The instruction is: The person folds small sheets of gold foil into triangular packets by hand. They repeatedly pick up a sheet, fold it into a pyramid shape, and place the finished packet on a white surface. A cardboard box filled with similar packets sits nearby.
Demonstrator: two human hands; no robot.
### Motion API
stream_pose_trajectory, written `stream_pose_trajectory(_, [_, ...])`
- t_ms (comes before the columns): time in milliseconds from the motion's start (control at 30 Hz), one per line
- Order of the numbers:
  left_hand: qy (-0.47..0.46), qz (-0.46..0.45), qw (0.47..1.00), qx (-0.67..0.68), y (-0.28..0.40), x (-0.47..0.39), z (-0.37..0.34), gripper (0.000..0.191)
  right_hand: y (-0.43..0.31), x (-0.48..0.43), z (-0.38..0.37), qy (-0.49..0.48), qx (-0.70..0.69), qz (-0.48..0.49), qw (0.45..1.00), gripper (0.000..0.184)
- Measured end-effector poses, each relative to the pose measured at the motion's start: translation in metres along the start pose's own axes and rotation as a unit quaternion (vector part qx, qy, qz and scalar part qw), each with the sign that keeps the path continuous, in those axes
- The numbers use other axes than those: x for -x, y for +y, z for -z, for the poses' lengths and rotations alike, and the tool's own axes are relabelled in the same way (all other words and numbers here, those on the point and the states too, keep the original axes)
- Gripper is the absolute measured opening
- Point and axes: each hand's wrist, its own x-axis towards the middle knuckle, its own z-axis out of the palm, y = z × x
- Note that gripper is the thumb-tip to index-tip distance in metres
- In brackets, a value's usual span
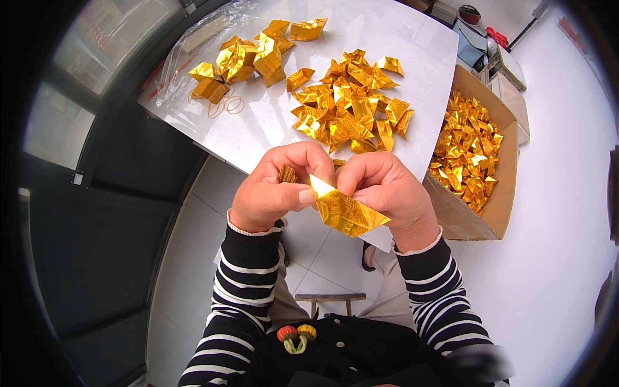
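Between my two hands is a folded gold foil paper ingot [350,213], its pointed ends slanting from upper left to lower right. My left hand [283,186] pinches its upper left tip with the thumb, and a small stack of folded gold paper [287,174] is tucked inside that same palm. My right hand [389,191] grips the upper edge with thumb and curled fingers. Just beyond the hands, a loose heap of finished-looking gold paper ingots [355,104] lies on the white table [261,123]. Part of another gold piece [338,163] shows behind my fingers.
Bundled stacks of gold paper [242,58] lie at the table's far left beside rubber bands [226,106] and clear plastic wrap [193,53]. At the right, a cardboard box [505,159] holds many gold ingots [466,150]. A dark-framed door [121,213] flanks the left side.
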Motion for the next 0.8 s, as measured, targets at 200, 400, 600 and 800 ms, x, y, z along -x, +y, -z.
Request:
stream_pose_trajectory(200, [0.013,-0.036,0.999,-0.023,0.002,0.006,0.008,0.022,0.001,-0.001,0.006,-0.018,0.011,0.022,1.000,0.017])
stream_pose_trajectory(400, [0.084,-0.015,0.996,0.025,0.004,0.002,0.006,0.023,0.002,-0.005,0.012,0.004,0.136,0.153,0.979,0.034])
stream_pose_trajectory(600, [0.086,-0.022,0.994,0.066,-0.002,0.002,0.005,0.023,0.001,-0.005,0.012,0.033,0.078,0.164,0.983,0.019])
stream_pose_trajectory(800, [0.075,-0.020,0.991,0.109,-0.011,-0.003,0.005,0.024,0.002,-0.007,0.005,0.062,0.080,0.158,0.982,0.028])
